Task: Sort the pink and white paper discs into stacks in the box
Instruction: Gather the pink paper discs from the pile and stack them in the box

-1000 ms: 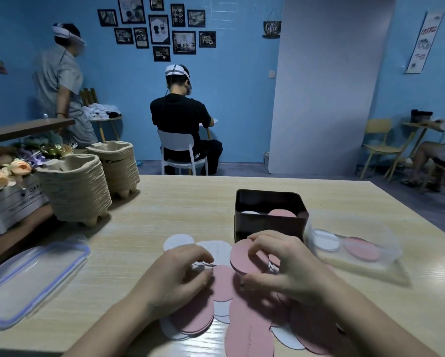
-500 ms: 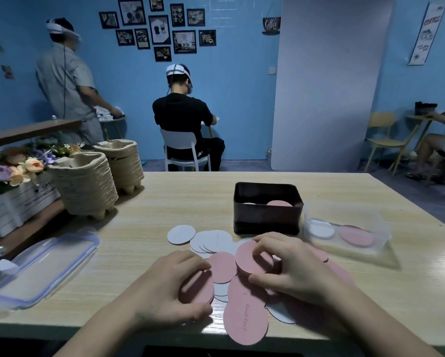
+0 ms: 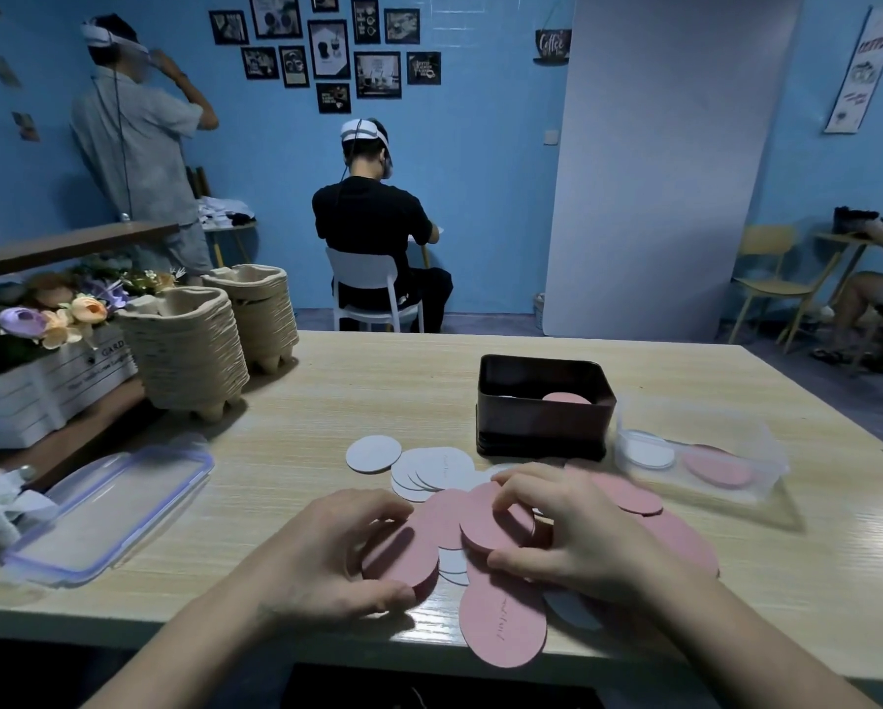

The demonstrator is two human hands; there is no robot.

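The table [image 3: 326, 401] is pale wood-grain board, smooth, with a glossy sheen at its near edge. The pink discs [image 3: 500, 621] and white discs [image 3: 372, 453] are matt paper card; the box [image 3: 541, 427] is dark and smooth with a dull sheen. The container [image 3: 766, 468] and lid [image 3: 106, 509] are clear glossy plastic; the stacked trays [image 3: 183, 360] are rough, matt moulded pulp.

Scattered pink discs [image 3: 500, 621] and white discs [image 3: 431, 468] are lying on a pale wood-grain table [image 3: 378, 391]; a black box [image 3: 544, 427] is sitting at one o'clock, a lilac-edged clear lid [image 3: 106, 509] at nine.
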